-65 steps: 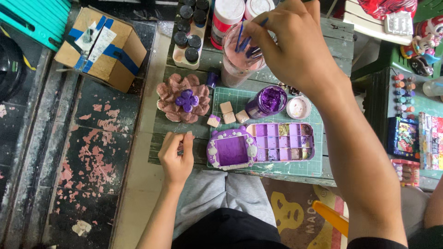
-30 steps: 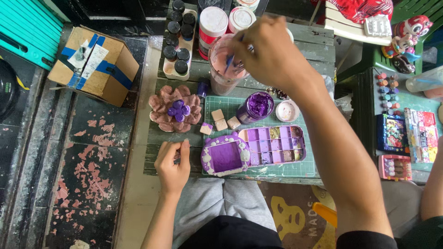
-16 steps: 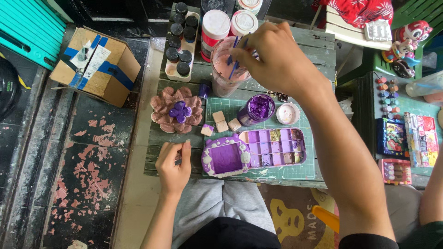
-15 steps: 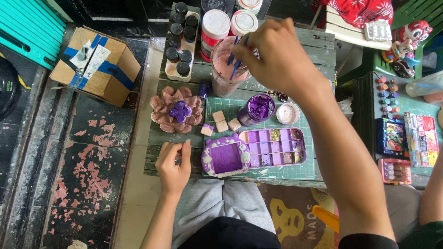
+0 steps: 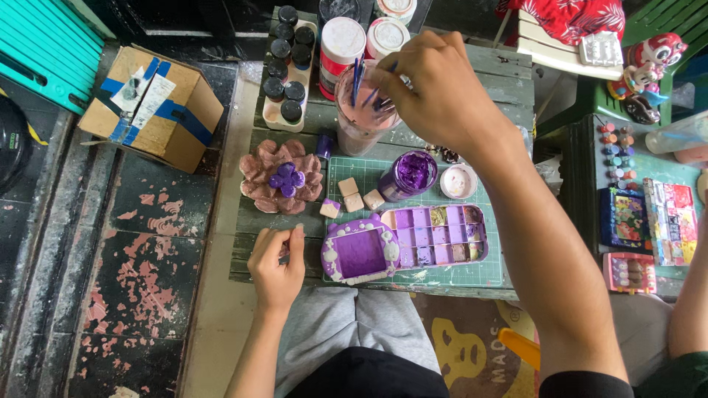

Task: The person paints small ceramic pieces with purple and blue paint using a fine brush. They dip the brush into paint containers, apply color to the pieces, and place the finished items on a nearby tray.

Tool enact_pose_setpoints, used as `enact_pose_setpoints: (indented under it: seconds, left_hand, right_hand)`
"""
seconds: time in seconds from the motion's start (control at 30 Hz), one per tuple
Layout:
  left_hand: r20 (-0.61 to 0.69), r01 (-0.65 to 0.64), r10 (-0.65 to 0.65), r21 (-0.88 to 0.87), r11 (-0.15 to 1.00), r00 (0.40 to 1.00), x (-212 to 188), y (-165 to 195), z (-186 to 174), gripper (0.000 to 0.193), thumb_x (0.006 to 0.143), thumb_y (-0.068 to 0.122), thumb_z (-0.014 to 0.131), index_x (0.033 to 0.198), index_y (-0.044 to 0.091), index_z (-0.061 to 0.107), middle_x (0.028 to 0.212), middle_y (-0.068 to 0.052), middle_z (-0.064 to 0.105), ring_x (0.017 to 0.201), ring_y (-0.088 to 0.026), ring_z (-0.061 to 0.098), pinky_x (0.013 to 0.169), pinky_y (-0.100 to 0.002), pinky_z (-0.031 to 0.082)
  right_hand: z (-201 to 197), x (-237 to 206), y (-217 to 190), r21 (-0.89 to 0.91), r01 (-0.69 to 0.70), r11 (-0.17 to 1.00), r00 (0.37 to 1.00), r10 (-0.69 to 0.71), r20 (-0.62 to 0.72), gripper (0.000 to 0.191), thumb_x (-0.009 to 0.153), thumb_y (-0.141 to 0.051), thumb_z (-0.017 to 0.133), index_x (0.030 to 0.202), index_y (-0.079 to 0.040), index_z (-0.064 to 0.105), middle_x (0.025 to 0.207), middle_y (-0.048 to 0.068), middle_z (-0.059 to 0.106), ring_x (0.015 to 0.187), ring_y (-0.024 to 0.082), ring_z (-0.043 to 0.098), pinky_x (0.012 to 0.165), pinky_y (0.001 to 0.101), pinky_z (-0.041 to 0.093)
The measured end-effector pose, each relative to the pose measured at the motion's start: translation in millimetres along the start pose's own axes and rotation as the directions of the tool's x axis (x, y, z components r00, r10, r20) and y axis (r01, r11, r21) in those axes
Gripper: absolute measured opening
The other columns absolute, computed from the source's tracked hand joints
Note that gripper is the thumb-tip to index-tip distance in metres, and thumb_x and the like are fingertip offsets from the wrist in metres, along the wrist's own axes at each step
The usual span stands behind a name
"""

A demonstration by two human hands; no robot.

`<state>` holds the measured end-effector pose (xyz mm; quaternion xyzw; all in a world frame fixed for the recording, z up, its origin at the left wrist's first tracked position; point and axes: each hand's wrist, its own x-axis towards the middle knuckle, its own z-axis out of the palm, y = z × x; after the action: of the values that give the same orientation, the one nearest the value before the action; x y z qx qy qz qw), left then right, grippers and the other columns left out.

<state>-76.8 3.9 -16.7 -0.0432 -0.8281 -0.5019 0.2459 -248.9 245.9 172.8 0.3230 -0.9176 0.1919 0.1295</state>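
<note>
Cardboard, taped with blue strips, makes up the box point(image 5: 151, 107) far to the left of the green cutting mat point(image 5: 450, 274), on the worn floor. Nearer the mat, just off its left edge, the person's left hand point(image 5: 276, 262) rests on the wooden tabletop point(image 5: 509, 81), fingers curled loosely inward; whether it holds anything, I cannot tell. Above that hand lies a flower-shaped piece point(image 5: 283, 177), pinkish brown with a purple centre. Beyond it stands a tray of black-capped little bottles point(image 5: 287, 70). On the mat itself sit small wooden cubes point(image 5: 354, 197), a purple case with a white-dotted rim point(image 5: 361, 253) and a purple paint palette point(image 5: 439, 236) touching it. At the mat's top edge stands a clear cup of pinkish water point(image 5: 359, 118) with blue-handled brushes point(image 5: 356, 74) standing in it; the right hand point(image 5: 442, 92) hovers over the cup's rim, fingertips pinched on the brushes. Right of the cup, on the mat, are a jar of purple paint point(image 5: 410, 174) and a small white dish point(image 5: 458, 180).
</note>
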Motion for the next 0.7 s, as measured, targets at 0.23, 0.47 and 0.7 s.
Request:
enact_pose_setpoints:
  seconds: [0.23, 0.47, 0.7]
  left_hand:
    - [0.001, 0.026, -0.026, -0.013, 1.000, 1.000, -0.8, -0.2, 0.4, 0.015, 0.097, 0.003, 0.072, 0.084, -0.002, 0.065, 0.071, -0.006, 0.059, 0.062, -0.015, 0.054, 0.055, -0.029, 0.044]
    - [0.000, 0.035, -0.035, -0.024, 0.999, 0.999, -1.1, 0.1, 0.2, 0.014, 0.097, 0.004, 0.071, 0.085, -0.002, 0.065, 0.073, -0.007, 0.059, 0.062, -0.015, 0.055, 0.055, -0.029, 0.046]
    - [0.001, 0.016, -0.016, -0.005, 1.000, 1.000, -0.8, -1.0, -0.3, 0.017, 0.097, 0.004, 0.072, 0.083, -0.002, 0.064, 0.071, -0.007, 0.059, 0.062, -0.016, 0.054, 0.055, -0.030, 0.044]
  right_hand:
    - [-1.4, -2.7, -1.7, 0.026, 0.011, 1.000, 1.000, -0.011, 0.010, 0.025, 0.109, -0.018, 0.062, 0.096, -0.004, 0.077, 0.095, 0.012, 0.073, 0.101, 0.030, 0.061, 0.102, 0.0444, 0.038]
    - [-0.5, -7.7, -5.7, -0.042, 0.010, 0.999, 0.998, -0.007, 0.060, 0.028, 0.105, -0.018, 0.058, 0.091, -0.003, 0.076, 0.097, 0.014, 0.071, 0.110, 0.030, 0.056, 0.104, 0.0443, 0.036]
    - [-2.0, -4.6, -6.7, -0.046, -0.006, 0.999, 0.995, 0.010, 0.099, 0.028, 0.106, -0.017, 0.058, 0.091, -0.004, 0.078, 0.090, 0.013, 0.069, 0.108, 0.030, 0.056, 0.107, 0.0441, 0.035]
